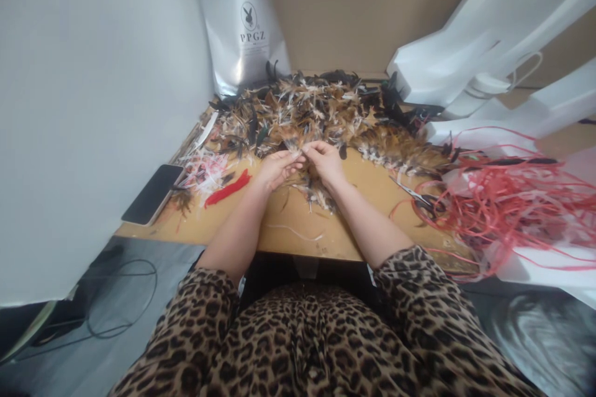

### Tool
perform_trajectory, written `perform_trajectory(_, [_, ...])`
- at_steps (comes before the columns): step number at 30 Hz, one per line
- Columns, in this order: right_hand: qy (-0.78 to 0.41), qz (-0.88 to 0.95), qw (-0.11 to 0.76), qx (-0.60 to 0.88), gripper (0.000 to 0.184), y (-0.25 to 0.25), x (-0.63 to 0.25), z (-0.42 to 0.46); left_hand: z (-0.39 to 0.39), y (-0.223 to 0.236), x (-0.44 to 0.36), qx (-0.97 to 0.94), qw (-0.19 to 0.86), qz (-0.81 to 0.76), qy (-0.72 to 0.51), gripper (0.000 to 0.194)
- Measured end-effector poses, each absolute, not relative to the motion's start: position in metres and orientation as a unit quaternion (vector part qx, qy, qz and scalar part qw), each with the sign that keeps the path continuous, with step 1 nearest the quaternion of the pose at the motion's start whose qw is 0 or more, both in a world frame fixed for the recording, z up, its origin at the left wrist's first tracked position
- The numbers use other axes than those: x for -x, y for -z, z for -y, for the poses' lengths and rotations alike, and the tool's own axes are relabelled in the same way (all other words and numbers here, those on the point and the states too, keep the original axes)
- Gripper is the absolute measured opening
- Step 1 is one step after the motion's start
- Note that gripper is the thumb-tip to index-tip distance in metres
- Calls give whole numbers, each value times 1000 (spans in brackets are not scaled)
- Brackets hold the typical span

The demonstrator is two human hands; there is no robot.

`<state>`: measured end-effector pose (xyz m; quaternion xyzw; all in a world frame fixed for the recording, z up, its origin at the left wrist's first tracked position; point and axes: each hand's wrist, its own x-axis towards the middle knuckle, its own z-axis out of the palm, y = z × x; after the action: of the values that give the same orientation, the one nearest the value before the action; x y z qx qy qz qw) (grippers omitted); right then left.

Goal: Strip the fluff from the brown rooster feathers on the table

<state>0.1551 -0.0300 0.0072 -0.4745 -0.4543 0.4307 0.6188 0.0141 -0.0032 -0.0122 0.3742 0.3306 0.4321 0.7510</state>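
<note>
My left hand point(281, 169) and my right hand point(323, 162) meet over the middle of the table, fingertips nearly touching. Both are pinched on a small brown feather point(294, 143) whose pale quill end sits between the fingers. Just beyond them spreads a large heap of brown, black and white feathers point(307, 102). A few loose feathers point(316, 192) lie below my wrists. To the left of my left forearm is a bundle of red strips point(228, 188). Scissors point(412, 191) rest on the table right of my right hand.
A tangle of red and pink ribbon point(526, 205) covers the right side. At left lie a phone point(153, 195) and white and pink scraps point(205, 172). A silver bag point(242, 18) stands behind the heap. A white cup point(482, 90) is at the back right.
</note>
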Motion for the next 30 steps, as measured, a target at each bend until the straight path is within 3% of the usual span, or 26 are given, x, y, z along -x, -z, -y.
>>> perform_trajectory(30, [-437, 483, 576, 494, 19, -6, -161, 29, 5, 13, -18, -474, 671, -374, -431, 18])
